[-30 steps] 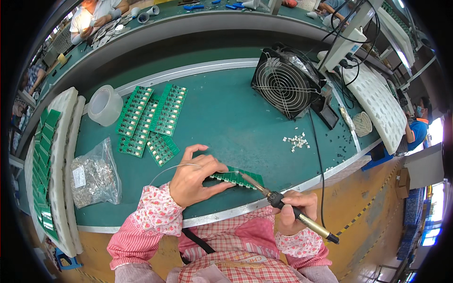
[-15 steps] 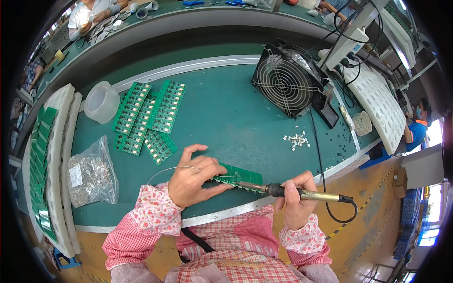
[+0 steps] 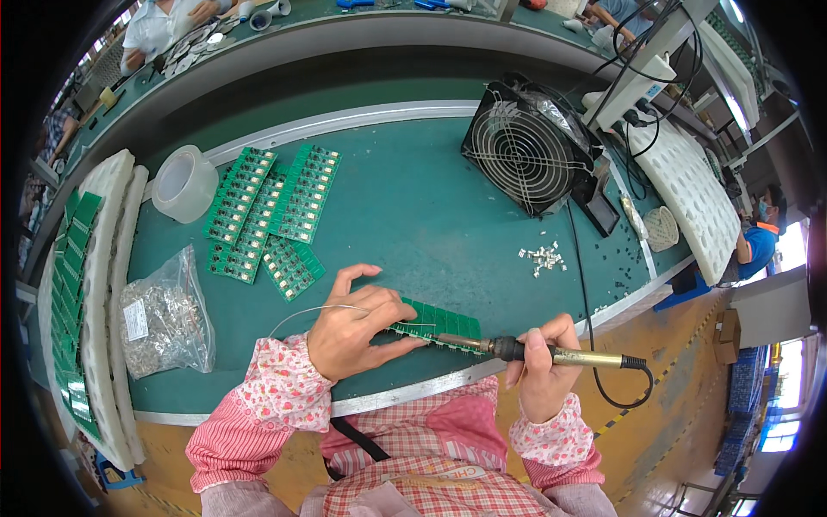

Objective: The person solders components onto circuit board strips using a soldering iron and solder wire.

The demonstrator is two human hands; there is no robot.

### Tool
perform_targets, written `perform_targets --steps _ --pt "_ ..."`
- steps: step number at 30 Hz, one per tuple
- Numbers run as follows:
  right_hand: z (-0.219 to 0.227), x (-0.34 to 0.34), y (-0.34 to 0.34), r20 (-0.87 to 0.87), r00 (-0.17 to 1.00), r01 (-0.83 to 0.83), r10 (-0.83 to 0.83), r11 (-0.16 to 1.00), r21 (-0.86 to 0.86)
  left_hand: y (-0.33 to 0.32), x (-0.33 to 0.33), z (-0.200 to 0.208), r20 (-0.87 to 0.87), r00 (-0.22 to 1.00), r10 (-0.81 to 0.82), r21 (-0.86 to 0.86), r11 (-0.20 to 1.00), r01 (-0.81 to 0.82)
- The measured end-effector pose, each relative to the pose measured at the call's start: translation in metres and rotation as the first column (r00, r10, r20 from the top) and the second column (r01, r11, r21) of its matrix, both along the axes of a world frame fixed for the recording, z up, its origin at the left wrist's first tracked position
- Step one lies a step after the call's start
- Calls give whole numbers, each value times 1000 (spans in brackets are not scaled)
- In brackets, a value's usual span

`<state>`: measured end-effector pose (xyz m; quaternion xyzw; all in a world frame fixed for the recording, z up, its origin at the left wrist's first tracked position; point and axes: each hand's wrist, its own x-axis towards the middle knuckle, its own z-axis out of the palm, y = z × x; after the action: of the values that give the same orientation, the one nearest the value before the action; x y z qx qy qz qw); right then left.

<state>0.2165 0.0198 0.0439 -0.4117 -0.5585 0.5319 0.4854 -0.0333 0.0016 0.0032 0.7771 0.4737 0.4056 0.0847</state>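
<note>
My left hand [image 3: 357, 323] is closed around the left end of a green circuit board [image 3: 444, 320], held tilted just above the bench's near edge. A thin solder wire [image 3: 297, 317] runs through the same fingers, and its end reaches over the board. In my right hand [image 3: 544, 366] is a soldering iron [image 3: 590, 358], gripped by its dark collar and brass-coloured handle. The iron's tip lies along the board's near edge, where short pins stick out. Whether tip and wire touch is too small to tell.
Populated circuit boards [image 3: 250, 215] lie overlapped behind my left hand. Leftward are a clear bag of small parts [image 3: 168, 319], a tape roll [image 3: 185, 185] and a foam tray [image 3: 103, 284]. A black fan [image 3: 525, 155] stands back right, near loose white components [image 3: 544, 257] and the iron's cord.
The soldering iron has shifted slightly to the right along the board's edge. My left hand, the board and the wire look almost unmoved. Across the bench, a co-worker's hands have moved.
</note>
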Motion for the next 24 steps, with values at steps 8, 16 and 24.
perform_targets --steps 8,16,24 --pt "-13 9 -2 -37 987 163 -159 975 154 1 2 2 25 1000 9 8 1000 -9" --pt "-35 18 0 487 850 -86 -200 860 503 4 1 14 -17 1000 21 -15 1000 -22" --pt "-48 7 3 435 871 -37 -231 850 525 6 3 17 -14 998 64 -25 998 -64"
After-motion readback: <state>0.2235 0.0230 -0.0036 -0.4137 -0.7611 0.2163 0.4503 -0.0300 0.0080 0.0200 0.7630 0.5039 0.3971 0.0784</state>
